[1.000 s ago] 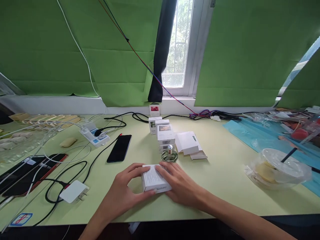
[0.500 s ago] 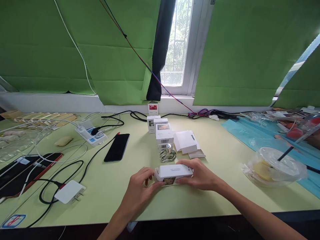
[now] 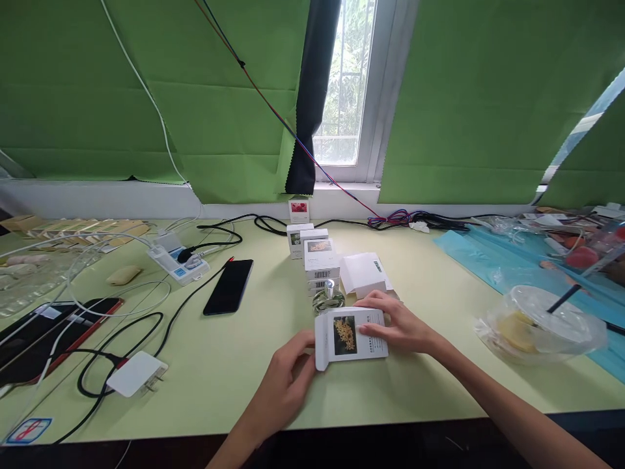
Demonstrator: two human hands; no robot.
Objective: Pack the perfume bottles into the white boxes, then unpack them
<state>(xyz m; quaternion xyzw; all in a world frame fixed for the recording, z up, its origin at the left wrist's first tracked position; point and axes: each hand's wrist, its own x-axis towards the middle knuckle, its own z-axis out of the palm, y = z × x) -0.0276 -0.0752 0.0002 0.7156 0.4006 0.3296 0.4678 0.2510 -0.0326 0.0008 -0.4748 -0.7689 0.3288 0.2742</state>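
Observation:
A small white carton box (image 3: 374,348) with a picture of yellow flowers faces up toward me near the front of the table. My right hand (image 3: 403,329) grips its right end, thumb lying across the printed face. At the other end, by the flap, my left hand (image 3: 288,374) is closed with curled fingers against the box edge. Just behind the box stands a glass bottle (image 3: 329,299) with a silver cap, its lower part partly hidden. Beyond it are stacked white boxes (image 3: 321,257), and a white opened carton (image 3: 361,273) lies to their right.
On the left are a black phone (image 3: 228,286), a power strip (image 3: 178,260), a white charger (image 3: 137,374) and loose cables. A lidded plastic cup (image 3: 532,326) in a clear bag stands at right, near blue plastic sheeting (image 3: 469,251). Another box (image 3: 299,210) stands by the wall.
The box has been turned so its flower-picture face shows upward, and it has shifted slightly right. Both hands moved along with it; it now covers the bottle's lower part.

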